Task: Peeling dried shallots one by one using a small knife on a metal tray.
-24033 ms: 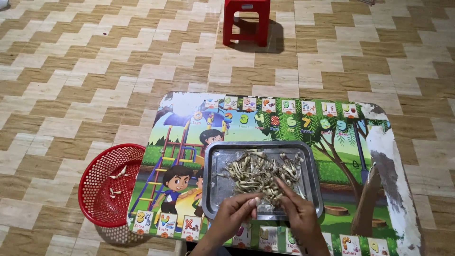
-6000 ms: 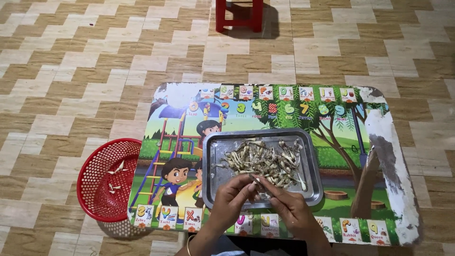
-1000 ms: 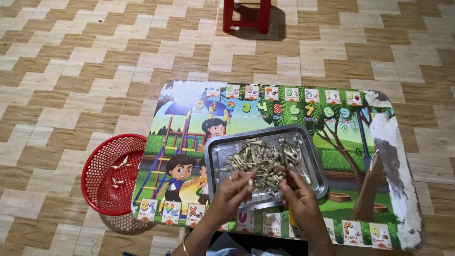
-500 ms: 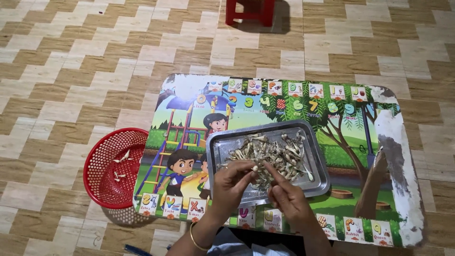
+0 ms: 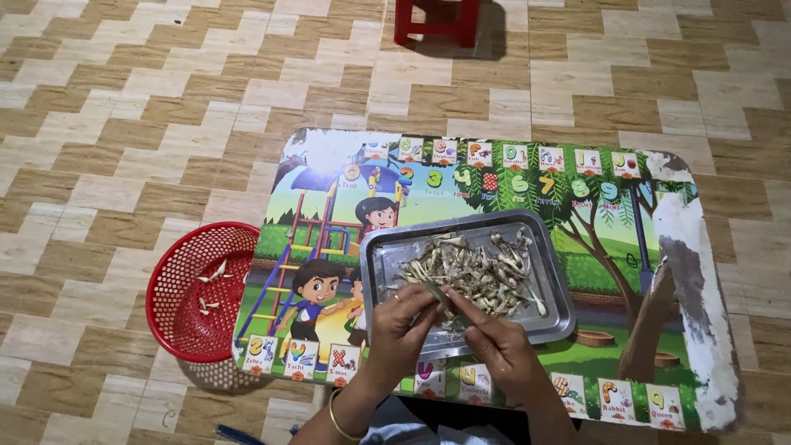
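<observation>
A metal tray (image 5: 552, 272) sits on a small table with a colourful cartoon top (image 5: 461, 181). A heap of small dried fish (image 5: 486, 268) lies in the tray. My left hand (image 5: 400, 325) and my right hand (image 5: 498, 346) meet over the tray's near edge. Together they pinch one dried fish (image 5: 438, 294) between their fingertips, the left at its upper end, the right at its lower end. A gold bangle (image 5: 336, 416) is on my left wrist.
A red mesh basket (image 5: 177, 317) stands on the floor left of the table, with a few pale fish bits (image 5: 210, 284) inside. A red plastic stool (image 5: 437, 21) is at the top. The floor is brown and cream tile.
Both hands stay together at the tray's near edge, working one fish. The view has shifted slightly, so table and tray sit a little lower and more to the right.
</observation>
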